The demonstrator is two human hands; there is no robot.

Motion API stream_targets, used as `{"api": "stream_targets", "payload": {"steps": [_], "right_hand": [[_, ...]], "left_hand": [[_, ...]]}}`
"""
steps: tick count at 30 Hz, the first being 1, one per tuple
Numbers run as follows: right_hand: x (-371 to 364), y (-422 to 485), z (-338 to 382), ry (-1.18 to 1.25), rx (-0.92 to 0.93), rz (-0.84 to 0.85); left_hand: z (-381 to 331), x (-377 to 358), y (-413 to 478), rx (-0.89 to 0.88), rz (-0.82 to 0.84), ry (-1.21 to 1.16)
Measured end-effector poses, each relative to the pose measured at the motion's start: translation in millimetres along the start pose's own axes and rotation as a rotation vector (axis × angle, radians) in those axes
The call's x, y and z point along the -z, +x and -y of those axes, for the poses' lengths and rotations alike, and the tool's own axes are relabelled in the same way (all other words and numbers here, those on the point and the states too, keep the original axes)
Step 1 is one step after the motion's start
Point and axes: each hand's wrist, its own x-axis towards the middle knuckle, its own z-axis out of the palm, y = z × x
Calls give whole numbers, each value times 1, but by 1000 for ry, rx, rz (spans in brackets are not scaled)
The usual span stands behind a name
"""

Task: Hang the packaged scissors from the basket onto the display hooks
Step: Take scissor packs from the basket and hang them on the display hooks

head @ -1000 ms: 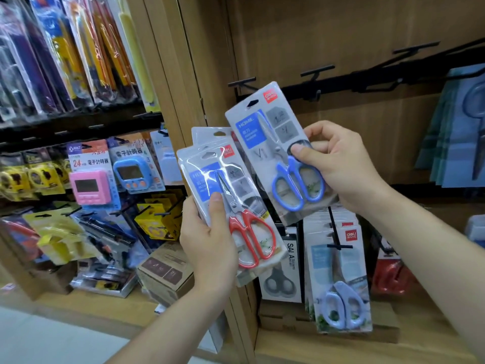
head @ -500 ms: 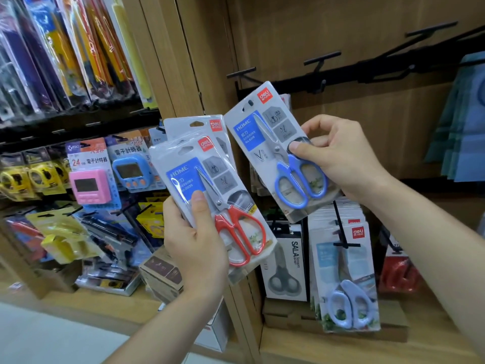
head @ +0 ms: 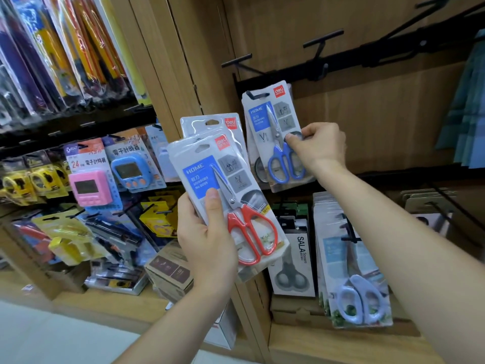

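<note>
Tagger: Right hand (head: 319, 147) has gone up and in since half a second ago. It has carried the blue-handled pack (head: 275, 137) from mid-air to the display hook (head: 258, 95) under the black rail (head: 341, 64). Left hand (head: 207, 232) has barely shifted.

Checker: Grip states?

Tagger: On the right, thumb and forefinger (head: 290, 137) pinch the blue-handled pack near the scissors' pivot, other fingers curled behind. On the left, the thumb (head: 212, 203) lies flat on the red-handled pack (head: 231, 203) and the fingers wrap round the back. A second pack (head: 210, 123) sits behind it in the same grip.

Checker: Is it hung?

Tagger: Hang hole looks to be on the hook tip. Can't tell if it's slid fully home. Another pack seems to hang behind it already.

Checker: How to finish it well?

Tagger: My call is to keep the card square to the hook, push straight back along the prong, and let go only once it swings free. The pinch sits low, so the top may tilt.

Checker: Pack look?

Tagger: Clear blister on a grey card with a blue HOME panel, red logo in the top corner, blades pointing up. Empty hooks (head: 322, 39) wait further right. Basket isn't in view.
</note>
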Motion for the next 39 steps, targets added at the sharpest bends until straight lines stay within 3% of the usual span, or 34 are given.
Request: {"api": "stream_targets", "payload": {"steps": [2, 4, 5, 8, 10, 20, 27, 30, 34, 39], "right_hand": [[7, -9, -1, -78, 66, -47], [19, -22, 0, 17, 196, -45], [25, -29, 1, 130, 235, 58], [37, -55, 4, 310, 209, 616], [36, -67, 3, 236, 230, 730], [42, -72, -8, 550, 143, 644], [43, -70, -12, 683, 28, 638], [50, -68, -5, 659, 107, 579], [59, -60, 8, 589, 282, 371], [62, -50, 21, 480, 343, 222]], "left_hand": [[1, 0, 1, 3, 30, -24], [3, -1, 0, 10, 45, -42], [4, -3, 1, 14, 43, -50], [5, -10, -1, 41, 44, -83], [3, -16, -3, 70, 40, -123], [-13, -28, -11, 187, 74, -393], [-7, -27, -5, 140, -1, -252], [-4, -24, -2, 105, -45, -178], [-3, -17, 1, 46, -116, -92], [-6, -9, 0, 15, -141, -50]]}}
